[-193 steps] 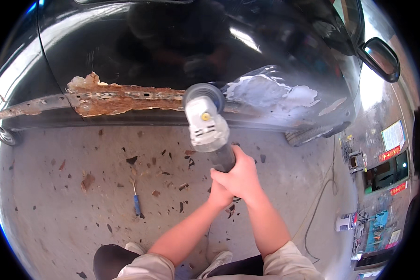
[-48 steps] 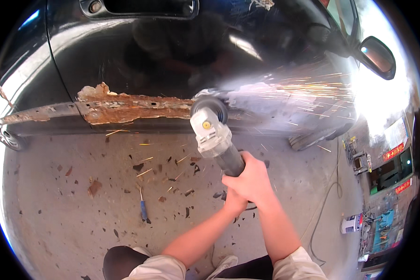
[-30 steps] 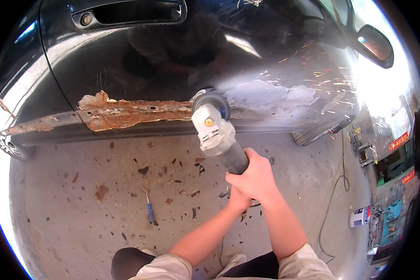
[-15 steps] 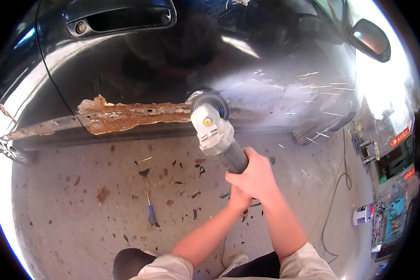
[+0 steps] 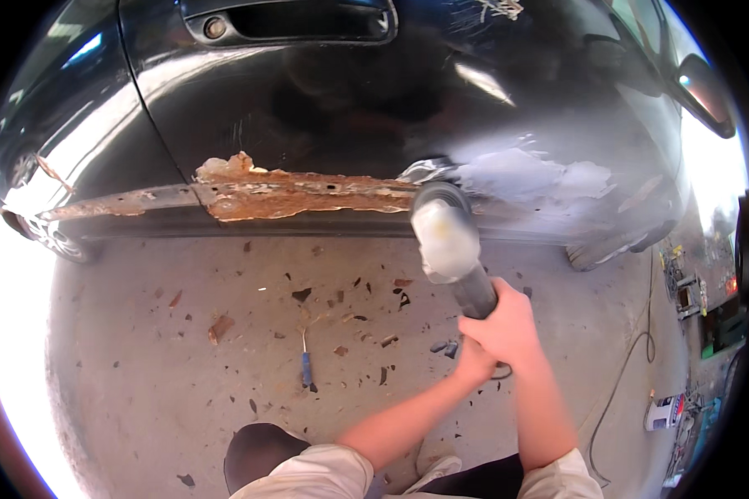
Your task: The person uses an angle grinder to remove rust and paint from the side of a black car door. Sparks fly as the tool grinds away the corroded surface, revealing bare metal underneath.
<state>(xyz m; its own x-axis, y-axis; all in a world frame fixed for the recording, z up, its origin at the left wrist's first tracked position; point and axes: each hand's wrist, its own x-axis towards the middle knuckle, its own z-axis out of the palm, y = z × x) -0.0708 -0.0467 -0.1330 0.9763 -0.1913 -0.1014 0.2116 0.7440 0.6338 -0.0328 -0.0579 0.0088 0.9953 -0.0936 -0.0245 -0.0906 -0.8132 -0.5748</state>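
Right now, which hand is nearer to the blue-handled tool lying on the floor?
Left. The left hand grips the low end of the grinder, on the side of the blue-handled tool; the right hand holds the grinder body farther away.

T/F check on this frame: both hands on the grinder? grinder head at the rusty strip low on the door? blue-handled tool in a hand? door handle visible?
1. Both hands grip the grinder: true; right hand over left hand on its dark handle.
2. The grinder's head sits at the right end of the rusty strip low on the car door: true.
3. The blue-handled tool is in a hand: false; it lies on the floor.
4. No door handle shows: false; it is at the top.
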